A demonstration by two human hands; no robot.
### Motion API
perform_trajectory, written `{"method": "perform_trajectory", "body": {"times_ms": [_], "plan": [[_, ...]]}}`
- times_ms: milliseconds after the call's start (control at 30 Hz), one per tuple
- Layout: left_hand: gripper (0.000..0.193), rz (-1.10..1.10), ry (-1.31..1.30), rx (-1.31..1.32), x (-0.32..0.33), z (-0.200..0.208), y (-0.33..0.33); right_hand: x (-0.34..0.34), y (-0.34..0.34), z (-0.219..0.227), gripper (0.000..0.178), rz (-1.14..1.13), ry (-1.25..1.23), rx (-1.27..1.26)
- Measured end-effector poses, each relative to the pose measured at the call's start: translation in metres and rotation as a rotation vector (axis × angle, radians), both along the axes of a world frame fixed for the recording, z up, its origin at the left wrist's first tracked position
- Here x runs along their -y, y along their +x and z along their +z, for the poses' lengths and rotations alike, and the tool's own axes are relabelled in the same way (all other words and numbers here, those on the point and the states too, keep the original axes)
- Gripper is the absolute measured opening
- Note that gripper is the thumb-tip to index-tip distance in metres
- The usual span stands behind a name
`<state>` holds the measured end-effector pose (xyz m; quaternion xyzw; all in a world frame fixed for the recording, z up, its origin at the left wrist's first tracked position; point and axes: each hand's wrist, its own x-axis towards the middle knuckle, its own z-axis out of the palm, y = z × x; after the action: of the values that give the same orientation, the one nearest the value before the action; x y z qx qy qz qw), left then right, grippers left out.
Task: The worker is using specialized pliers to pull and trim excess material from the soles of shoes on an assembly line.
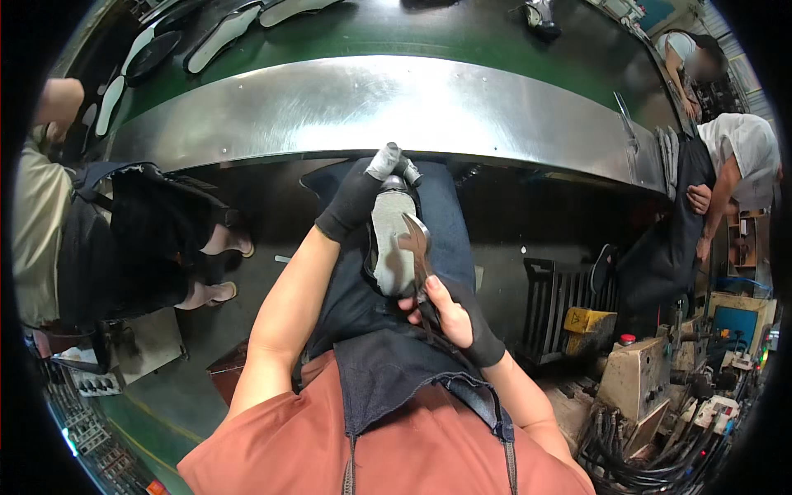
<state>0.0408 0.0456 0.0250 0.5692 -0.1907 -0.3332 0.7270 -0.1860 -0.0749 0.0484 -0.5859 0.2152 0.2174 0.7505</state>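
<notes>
Nearest, a navy apron hangs over the person's rust-coloured shirt. The right hand, in a dark glove with bare fingertips, is curled firmly round the handle of a metal tool. The tool's curved head lies over the grey underside of a shoe — whether the two touch, I cannot tell. The shoe rests bottom up on the lap, its far end just short of a steel ledge. The left hand, in a black glove with grey fingertips, is closed about that far end.

To the right stand a slatted rack, a yellow box and a machine. One person stands at left; two more are at right. Beyond the ledge runs a green belt — pale-edged soles at its left, a dark shiny item toward its right.
</notes>
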Motion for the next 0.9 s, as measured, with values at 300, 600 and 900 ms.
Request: {"method": "perform_trajectory", "body": {"times_ms": [300, 600, 900], "plan": [[0.061, 0.045, -0.129, 0.090, 0.003, 0.021, -0.039, 0.002, 0.009, 0.014, 0.053, -0.139, 0.431, 0.070], [0.044, 0.122, -0.215, 0.154, 0.008, 0.016, -0.042, 0.016, 0.015, 0.028, 0.047, -0.022, 0.257, -0.075], [0.046, 0.038, 0.013, 0.180, 0.012, -0.005, -0.020, -0.035, 0.031, -0.061, 0.026, -0.336, -0.741, 0.571]]}}
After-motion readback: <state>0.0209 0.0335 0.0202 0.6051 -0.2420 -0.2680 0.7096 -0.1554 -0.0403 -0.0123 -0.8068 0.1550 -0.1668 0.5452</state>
